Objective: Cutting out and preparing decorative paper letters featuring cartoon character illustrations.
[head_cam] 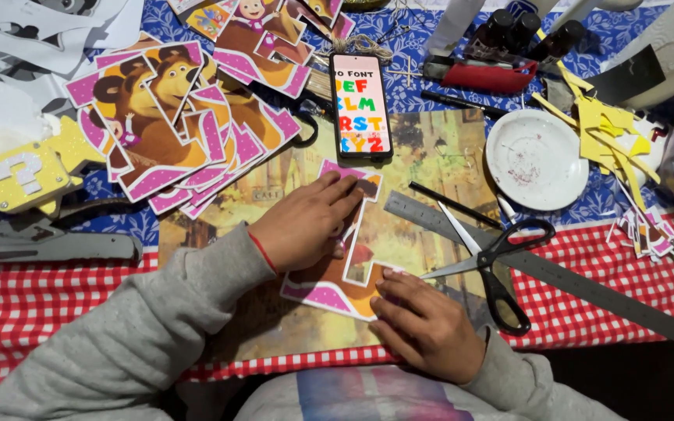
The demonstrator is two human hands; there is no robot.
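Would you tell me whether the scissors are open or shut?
Open: the scissors' blades spread apart, lying across the metal ruler.

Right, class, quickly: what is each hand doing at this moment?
Left hand: open, lying flat on the pink-edged cutout, holding nothing.
Right hand: open, fingers pressing the cutout's lower edge, holding nothing.

both hands press a pink-edged cartoon cutout [335, 269] flat: left hand [310, 221] on its upper part, right hand [423, 320] at its lower corner; open scissors [487, 257] and a phone [360, 105] lie nearby.
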